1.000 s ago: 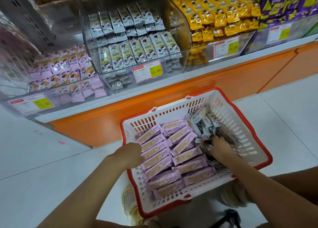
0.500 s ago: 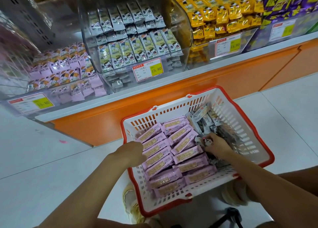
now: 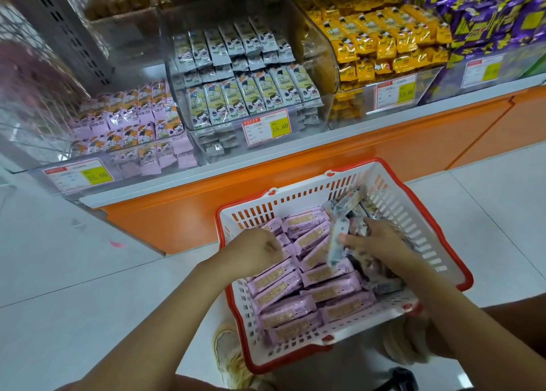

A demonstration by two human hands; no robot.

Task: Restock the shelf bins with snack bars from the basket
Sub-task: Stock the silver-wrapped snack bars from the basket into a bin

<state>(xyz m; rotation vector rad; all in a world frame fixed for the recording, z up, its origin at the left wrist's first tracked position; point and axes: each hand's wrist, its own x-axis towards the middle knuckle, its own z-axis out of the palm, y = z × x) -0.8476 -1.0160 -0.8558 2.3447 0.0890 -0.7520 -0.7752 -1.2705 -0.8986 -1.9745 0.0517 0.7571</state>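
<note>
On the floor (image 3: 74, 272) below the shelf bins (image 3: 431, 95) sits the basket (image 3: 354, 334): the left hand (image 3: 257, 250) curls over pink bars (image 3: 334, 290), perhaps gripping one, while fingers (image 3: 353, 239) of the right hand (image 3: 384, 243) pinch a grey bar (image 3: 336, 246), long axis pointing toward the middle bin (image 3: 320, 74).

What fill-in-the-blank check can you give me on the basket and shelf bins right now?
The white slotted plastic basket has a ____ rim.
The pink-wrapped snack bars fill the basket's ____ side.
The yellow price label on the clear plastic middle bin reads ____.
The right hand pinches a pale grey-wrapped snack bar; the left hand lies over ____ wrappers.
Missing words: red; left; 15.80; pink.
</note>
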